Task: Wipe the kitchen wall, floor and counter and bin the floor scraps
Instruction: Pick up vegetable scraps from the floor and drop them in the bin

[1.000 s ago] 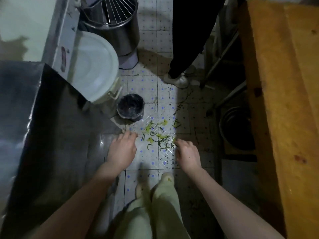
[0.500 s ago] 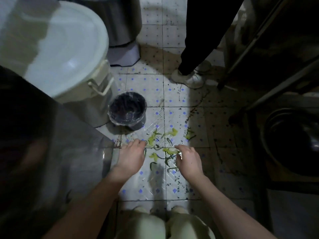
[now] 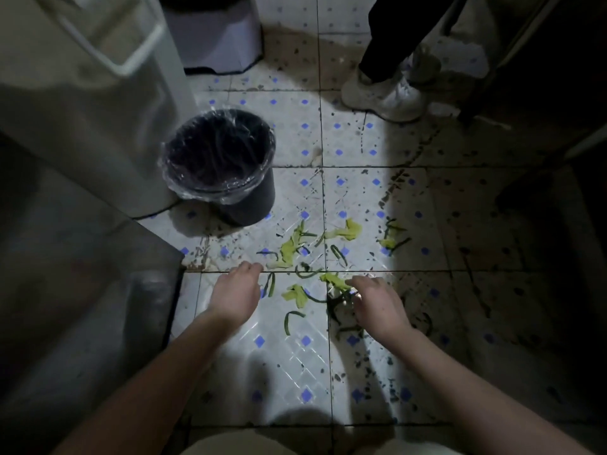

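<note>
Green and yellow-green vegetable scraps point(image 3: 297, 249) lie scattered over the white, blue-dotted floor tiles point(image 3: 295, 356). A small black bin point(image 3: 249, 198) with a clear liner stands open just beyond them on the left. My left hand point(image 3: 235, 295) hovers low at the left edge of the scraps, its fingers loosely curled and holding nothing. On the near right part of the pile, the fingers of my right hand point(image 3: 377, 305) curl down round some dark green strips. My knees show at the bottom edge.
A tall pale metal container point(image 3: 82, 103) and a steel cabinet side point(image 3: 82, 307) close off the left. Another person's dark trouser leg and white shoe point(image 3: 384, 96) stand at the far right. A white appliance base point(image 3: 216, 41) sits behind the bin. Dark shelving fills the right.
I have crouched lower, so the floor and bin look much nearer. Both hands came down to the scraps; my right hand's fingers have closed over the near right strips.
</note>
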### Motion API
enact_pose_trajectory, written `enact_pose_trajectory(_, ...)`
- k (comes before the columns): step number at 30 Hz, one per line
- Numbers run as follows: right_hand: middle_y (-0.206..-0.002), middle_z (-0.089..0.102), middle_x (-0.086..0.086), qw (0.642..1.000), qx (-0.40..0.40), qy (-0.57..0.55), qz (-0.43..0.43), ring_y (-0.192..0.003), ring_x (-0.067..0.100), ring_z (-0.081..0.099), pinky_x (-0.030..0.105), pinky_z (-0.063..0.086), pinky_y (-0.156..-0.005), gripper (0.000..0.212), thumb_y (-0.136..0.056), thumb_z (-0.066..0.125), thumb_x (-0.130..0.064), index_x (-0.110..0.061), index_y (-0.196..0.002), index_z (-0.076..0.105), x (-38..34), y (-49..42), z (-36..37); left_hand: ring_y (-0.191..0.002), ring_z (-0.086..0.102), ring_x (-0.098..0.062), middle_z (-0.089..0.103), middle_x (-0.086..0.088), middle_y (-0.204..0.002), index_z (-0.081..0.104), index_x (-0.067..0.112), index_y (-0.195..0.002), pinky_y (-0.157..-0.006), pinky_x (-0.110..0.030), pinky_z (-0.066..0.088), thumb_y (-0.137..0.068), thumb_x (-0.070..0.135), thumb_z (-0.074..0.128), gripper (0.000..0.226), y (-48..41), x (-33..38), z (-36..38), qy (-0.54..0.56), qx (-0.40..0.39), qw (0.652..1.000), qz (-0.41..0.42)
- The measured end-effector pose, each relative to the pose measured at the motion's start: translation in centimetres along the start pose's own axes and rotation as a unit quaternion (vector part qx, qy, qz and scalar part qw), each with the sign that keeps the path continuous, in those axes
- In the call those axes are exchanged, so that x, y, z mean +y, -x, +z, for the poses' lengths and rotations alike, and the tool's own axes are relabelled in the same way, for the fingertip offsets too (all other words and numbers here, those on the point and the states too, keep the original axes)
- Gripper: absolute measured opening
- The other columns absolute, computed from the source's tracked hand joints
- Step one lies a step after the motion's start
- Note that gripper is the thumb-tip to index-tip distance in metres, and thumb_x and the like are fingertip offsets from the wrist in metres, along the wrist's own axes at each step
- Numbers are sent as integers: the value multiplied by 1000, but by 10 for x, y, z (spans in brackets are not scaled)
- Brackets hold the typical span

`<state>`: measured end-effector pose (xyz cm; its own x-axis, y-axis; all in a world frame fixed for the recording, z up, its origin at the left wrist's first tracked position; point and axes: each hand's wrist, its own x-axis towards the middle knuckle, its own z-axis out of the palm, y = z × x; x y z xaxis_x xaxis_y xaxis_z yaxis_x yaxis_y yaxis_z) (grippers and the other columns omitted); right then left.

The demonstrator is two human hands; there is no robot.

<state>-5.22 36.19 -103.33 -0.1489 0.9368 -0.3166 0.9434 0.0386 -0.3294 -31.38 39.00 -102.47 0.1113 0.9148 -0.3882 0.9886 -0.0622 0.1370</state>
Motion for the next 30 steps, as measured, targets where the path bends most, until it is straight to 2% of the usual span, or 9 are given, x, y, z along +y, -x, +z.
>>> enact_pose_trajectory(6,-121,61,-2,1000,3,-9,-14,-107,24,51,37,45,-88,41,-82,52,-6,-25,-118,55,22,-12,49,-113,53,-23,51,-4,-126,44,19,-128,-92,-38,46,-95,19,44,33,-23,-2,59,34,0,999,-20)
enact_pose_trajectory(10,-130,56,-3,995,-13,48,-85,-112,25,51,35,39,-94,44,-82,53,-8,-25,-123,54,19,-20,67,-111,53,-23,52,-3,-125,45,21,-128,-91,-38,46,-93,23,47,35,-32,-7,77,48,15,998,-47)
enact_pose_trajectory(14,-121,61,-3,996,14,33,-77,-105,25,53,35,43,-89,43,-79,54,-5,-25,-117,58,15,-23,62,-109,53,-24,54,-6,-119,46,18,-125,-88,-39,46,-93,30,50,34,-38,-6,83,47,22,997,-55)
enact_pose_trajectory(18,-130,56,-3,997,14,26,-70,-113,23,50,33,38,-96,42,-83,55,-8,-24,-122,56,19,-19,63,-106,54,-25,55,-7,-115,47,16,-121,-84,-36,46,-94,33,51,33,-52,2,86,35,32,998,-30)
enact_pose_trajectory(22,-136,52,-4,999,8,13,-42,-120,21,47,34,35,-102,48,-84,58,-9,-23,-130,51,30,-13,62,-105,53,-28,52,-12,-116,47,10,-118,-84,-36,46,-93,14,50,25,-59,9,92,97,23,994,-37)
enact_pose_trajectory(26,-133,55,-5,999,10,2,-37,-114,22,50,33,38,-96,43,-87,57,-11,-23,-129,53,30,-10,64,-101,51,-37,49,-23,-114,44,0,-114,-78,-35,40,-91,-2,44,23,-61,14,94,170,11,984,-49)
enact_pose_trajectory(28,-135,54,-3,999,1,7,-45,-115,23,50,33,38,-96,43,-87,56,-10,-22,-128,54,30,-10,65,-97,50,-31,48,-20,-112,42,2,-115,-75,-29,37,-89,-7,43,28,-59,15,93,168,8,985,-43)
enact_pose_trajectory(30,-135,54,-3,999,-1,7,-46,-115,24,50,34,38,-96,44,-86,57,-9,-22,-128,54,30,-11,65,-97,49,-25,48,-15,-111,42,5,-115,-78,-29,40,-86,-9,46,32,-55,14,92,157,9,988,-8)
